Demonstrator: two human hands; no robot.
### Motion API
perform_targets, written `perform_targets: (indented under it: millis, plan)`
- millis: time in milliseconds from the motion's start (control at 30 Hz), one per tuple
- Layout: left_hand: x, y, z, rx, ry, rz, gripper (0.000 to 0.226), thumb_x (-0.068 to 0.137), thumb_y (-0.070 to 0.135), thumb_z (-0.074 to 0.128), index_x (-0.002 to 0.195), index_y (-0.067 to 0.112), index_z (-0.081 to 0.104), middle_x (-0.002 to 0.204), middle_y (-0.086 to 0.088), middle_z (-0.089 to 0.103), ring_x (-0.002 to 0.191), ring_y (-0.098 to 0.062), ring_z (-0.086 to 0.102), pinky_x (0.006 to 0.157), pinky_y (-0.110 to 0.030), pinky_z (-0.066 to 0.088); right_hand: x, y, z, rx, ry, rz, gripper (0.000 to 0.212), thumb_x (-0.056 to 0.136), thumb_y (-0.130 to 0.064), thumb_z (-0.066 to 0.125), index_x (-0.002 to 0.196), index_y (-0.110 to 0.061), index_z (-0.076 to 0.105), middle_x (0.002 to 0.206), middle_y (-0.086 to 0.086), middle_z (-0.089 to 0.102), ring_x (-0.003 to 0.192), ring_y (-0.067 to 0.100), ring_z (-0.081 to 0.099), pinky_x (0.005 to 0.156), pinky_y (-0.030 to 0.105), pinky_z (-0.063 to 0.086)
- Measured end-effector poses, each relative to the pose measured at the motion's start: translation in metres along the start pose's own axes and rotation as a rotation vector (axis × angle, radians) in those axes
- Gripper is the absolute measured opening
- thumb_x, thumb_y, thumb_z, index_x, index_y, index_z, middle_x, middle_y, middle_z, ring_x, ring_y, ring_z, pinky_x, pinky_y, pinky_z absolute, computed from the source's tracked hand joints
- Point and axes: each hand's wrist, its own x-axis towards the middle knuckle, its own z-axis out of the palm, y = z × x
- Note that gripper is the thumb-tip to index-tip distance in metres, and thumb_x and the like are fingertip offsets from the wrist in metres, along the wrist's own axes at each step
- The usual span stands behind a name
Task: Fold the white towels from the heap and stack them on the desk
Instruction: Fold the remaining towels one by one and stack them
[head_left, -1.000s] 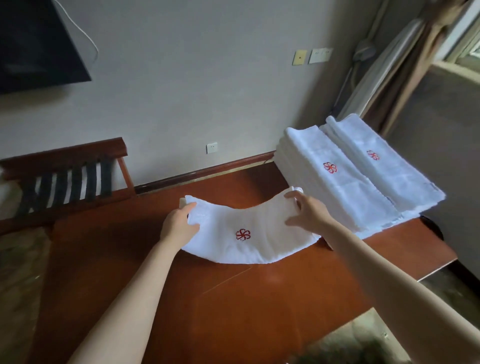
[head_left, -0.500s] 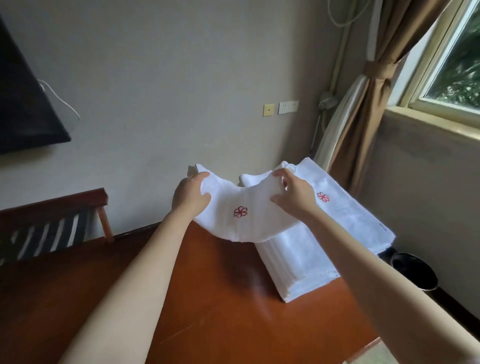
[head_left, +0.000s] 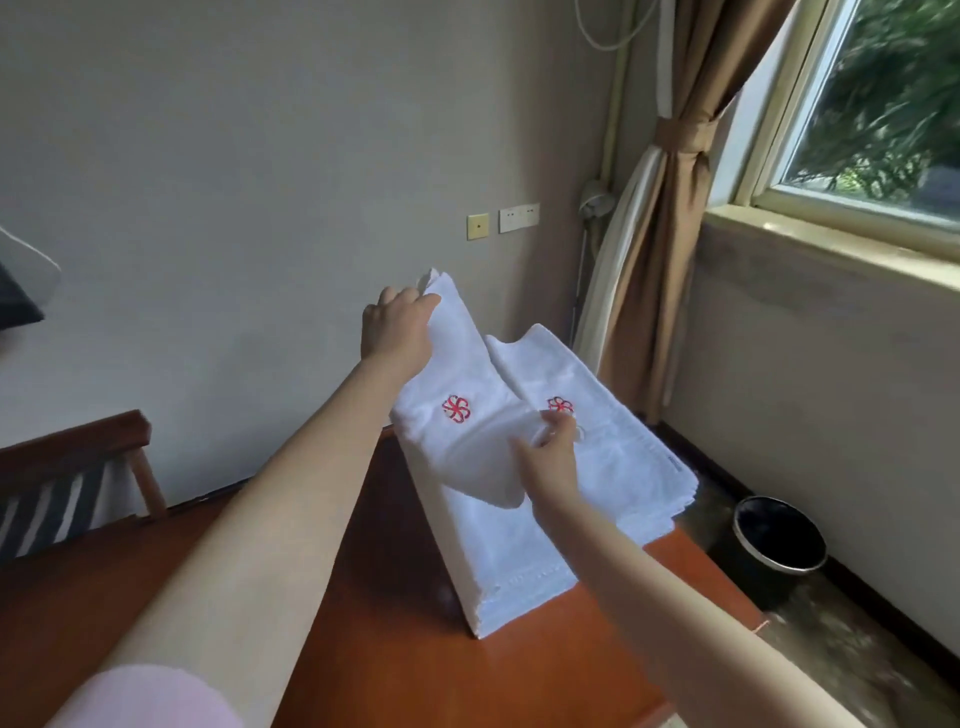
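Observation:
A folded white towel (head_left: 462, 415) with a red flower emblem hangs slanted above the left stack of folded towels (head_left: 498, 561). My left hand (head_left: 397, 327) grips its far upper end. My right hand (head_left: 548, 449) pinches its near lower end. A second stack of folded white towels (head_left: 613, 436) with the same emblem lies beside it to the right. Both stacks sit on the red-brown desk (head_left: 395, 623). The heap is out of view.
A black waste bin (head_left: 779, 535) stands on the floor right of the desk, below a window with a tied brown curtain (head_left: 660, 244). A wooden luggage rack (head_left: 67, 478) with dark straps is at the left against the wall.
Both hands have carried the folded towel from above the desk's middle to the right, over the left stack. The left end has risen and the right end has dropped toward the stack.

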Motion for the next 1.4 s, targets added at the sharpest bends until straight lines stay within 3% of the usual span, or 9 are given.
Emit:
perform_targets:
  millis: [133, 400, 567, 700, 867, 967, 1200, 1300, 1400]
  plan:
    - [0.015, 0.024, 0.009, 0.068, -0.059, 0.130, 0.047, 0.078, -0.009, 0.041, 0.115, 0.018, 0.054, 0.114, -0.006, 0.051, 0.112, -0.029, 0.040, 0.083, -0.036, 0.034, -0.024, 0.039, -0.002, 0.042, -0.004, 0.147, 0.048, 0.080, -0.008, 0.055, 0.120, -0.029, 0.039, 0.094, -0.006, 0.048, 0.090, 0.022, 0.058, 0.083, 0.044, 0.054]
    - [0.016, 0.044, 0.042, 0.135, -0.095, 0.280, 0.044, 0.078, -0.006, 0.047, 0.114, 0.017, 0.055, 0.112, -0.007, 0.051, 0.111, -0.028, 0.041, 0.080, -0.035, 0.033, -0.042, 0.090, -0.014, -0.189, -0.118, 0.401, 0.048, 0.077, -0.006, 0.056, 0.120, -0.022, 0.041, 0.088, 0.003, 0.056, 0.058, 0.016, 0.056, 0.054, 0.027, 0.047]
    - [0.019, 0.037, 0.048, 0.169, -0.122, 0.299, 0.037, 0.074, -0.008, 0.048, 0.104, 0.015, 0.053, 0.108, -0.007, 0.050, 0.107, -0.027, 0.042, 0.074, -0.032, 0.029, -0.032, 0.087, -0.024, -0.822, -0.236, 0.226, 0.039, 0.079, -0.039, 0.056, 0.116, -0.030, 0.046, 0.087, -0.007, 0.060, 0.081, 0.018, 0.060, 0.063, 0.028, 0.043]
    - [0.019, 0.031, 0.055, 0.146, -0.119, 0.302, 0.038, 0.074, -0.009, 0.048, 0.104, 0.015, 0.052, 0.107, -0.006, 0.051, 0.105, -0.027, 0.042, 0.074, -0.032, 0.029, -0.002, 0.065, -0.028, -0.947, -0.165, 0.015, 0.032, 0.089, -0.041, 0.053, 0.115, -0.023, 0.059, 0.107, 0.000, 0.065, 0.094, 0.022, 0.062, 0.067, 0.028, 0.041]
    - [0.022, 0.017, 0.064, 0.118, -0.098, 0.276, 0.084, 0.077, -0.006, 0.050, 0.150, 0.022, 0.017, 0.115, -0.002, 0.051, 0.110, -0.025, 0.041, 0.079, -0.032, 0.031, 0.052, 0.039, -0.018, -0.873, -0.121, -0.134, 0.029, 0.088, -0.031, 0.055, 0.116, -0.022, 0.057, 0.104, 0.004, 0.067, 0.100, 0.025, 0.060, 0.070, 0.027, 0.037]
    - [0.029, 0.009, 0.072, 0.075, -0.065, 0.241, 0.091, 0.074, -0.009, 0.048, 0.150, 0.026, 0.011, 0.109, -0.001, 0.054, 0.107, -0.024, 0.042, 0.080, -0.032, 0.031, 0.101, 0.021, 0.001, -0.768, -0.147, -0.219, 0.040, 0.085, -0.027, 0.062, 0.123, -0.020, 0.051, 0.097, -0.002, 0.059, 0.101, 0.023, 0.059, 0.071, 0.029, 0.038]
    - [0.063, -0.017, 0.109, 0.075, -0.095, 0.093, 0.078, 0.083, 0.001, 0.054, 0.148, 0.023, 0.015, 0.114, 0.000, 0.057, 0.114, -0.024, 0.041, 0.085, -0.034, 0.030, 0.207, -0.012, 0.051, -0.320, -0.456, -0.061, 0.101, 0.076, -0.031, 0.080, 0.151, -0.020, 0.014, 0.140, 0.005, 0.039, 0.126, 0.021, 0.044, 0.096, 0.031, 0.040]
    - [0.079, -0.027, 0.131, 0.069, -0.129, 0.024, 0.076, 0.085, 0.004, 0.053, 0.149, 0.021, 0.015, 0.113, -0.001, 0.057, 0.113, -0.024, 0.042, 0.086, -0.034, 0.030, 0.233, -0.002, 0.072, -0.327, -0.537, -0.026, 0.087, 0.080, -0.029, 0.076, 0.148, -0.019, 0.023, 0.126, 0.005, 0.049, 0.113, 0.022, 0.054, 0.091, 0.034, 0.048]
    - [0.088, -0.035, 0.157, 0.103, -0.184, -0.035, 0.068, 0.089, 0.009, 0.052, 0.148, 0.020, 0.020, 0.120, -0.002, 0.054, 0.117, -0.024, 0.041, 0.090, -0.034, 0.030, 0.249, 0.013, 0.090, -0.416, -0.507, -0.084, 0.062, 0.083, -0.023, 0.069, 0.137, -0.019, 0.037, 0.096, -0.003, 0.054, 0.082, 0.014, 0.056, 0.065, 0.027, 0.049]
